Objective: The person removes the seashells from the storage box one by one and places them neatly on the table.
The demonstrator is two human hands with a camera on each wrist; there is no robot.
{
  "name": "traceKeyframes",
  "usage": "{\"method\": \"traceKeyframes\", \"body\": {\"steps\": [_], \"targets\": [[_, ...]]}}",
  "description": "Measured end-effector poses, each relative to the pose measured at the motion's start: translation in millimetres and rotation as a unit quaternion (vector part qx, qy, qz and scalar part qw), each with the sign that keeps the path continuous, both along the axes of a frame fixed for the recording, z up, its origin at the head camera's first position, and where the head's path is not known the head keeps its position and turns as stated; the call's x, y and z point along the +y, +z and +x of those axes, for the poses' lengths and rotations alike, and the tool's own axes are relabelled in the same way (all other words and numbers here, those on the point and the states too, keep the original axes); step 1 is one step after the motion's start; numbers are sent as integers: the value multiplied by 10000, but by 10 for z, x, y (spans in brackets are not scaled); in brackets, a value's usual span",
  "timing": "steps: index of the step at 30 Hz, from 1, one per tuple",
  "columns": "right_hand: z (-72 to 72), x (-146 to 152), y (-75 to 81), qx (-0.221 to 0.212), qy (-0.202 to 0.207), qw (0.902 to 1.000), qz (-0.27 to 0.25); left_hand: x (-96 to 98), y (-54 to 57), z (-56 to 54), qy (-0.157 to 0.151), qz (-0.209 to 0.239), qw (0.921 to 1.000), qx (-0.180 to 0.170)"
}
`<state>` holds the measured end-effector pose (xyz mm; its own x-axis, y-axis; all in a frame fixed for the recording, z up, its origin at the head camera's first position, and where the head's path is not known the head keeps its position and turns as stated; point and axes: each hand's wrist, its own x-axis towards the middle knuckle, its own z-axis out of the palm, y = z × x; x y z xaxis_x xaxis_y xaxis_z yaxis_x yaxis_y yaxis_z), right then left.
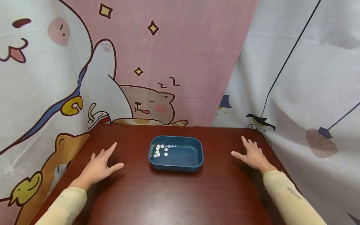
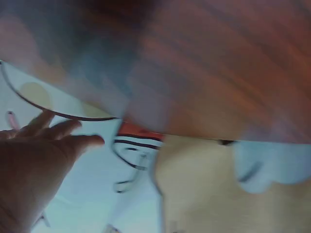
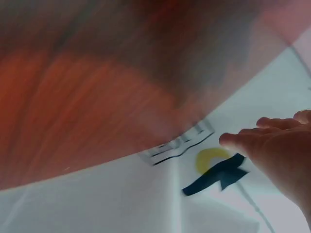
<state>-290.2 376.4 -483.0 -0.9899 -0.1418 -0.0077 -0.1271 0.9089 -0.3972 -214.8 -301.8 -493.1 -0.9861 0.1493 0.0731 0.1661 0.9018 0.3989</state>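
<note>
A blue rectangular tray [image 1: 180, 168] with raised walls stands at the middle of the table. Several small, pale, roundish pieces [image 1: 158, 150] lie in its left part, too small to identify. To the left of the tray, my left hand [image 1: 97, 167] is held over the table, fingers spread and nothing in it; the left wrist view also shows this hand [image 2: 46, 150]. On the other side, my right hand [image 1: 254, 156] is spread the same way and holds nothing. Its fingers look straight in the right wrist view, where the hand [image 3: 277, 145] is partly cut off.
The dark reddish-brown wooden table [image 1: 174, 200] has a glossy top. Behind it and along both sides hangs a cloth [image 1: 197, 62] printed with cartoon animals. Cream sleeves [image 1: 289, 197] cover both forearms.
</note>
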Motion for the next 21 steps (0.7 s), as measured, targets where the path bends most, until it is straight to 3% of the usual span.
{"method": "traceKeyframes", "body": {"steps": [7,12,18,21], "targets": [[-95,-440,113,-24,385,9973,-629,597,98,-28,-553,414,9976,74],[-172,-904,326,221,667,9944,-795,956,142,-93,-817,577,9949,-94],[-219,-1498,511,410,1114,9859,-1177,1172,117,-140,-1034,727,9917,-238],[-226,-1752,529,413,1354,9813,-1305,1216,71,-130,-975,804,9913,-374]]}}
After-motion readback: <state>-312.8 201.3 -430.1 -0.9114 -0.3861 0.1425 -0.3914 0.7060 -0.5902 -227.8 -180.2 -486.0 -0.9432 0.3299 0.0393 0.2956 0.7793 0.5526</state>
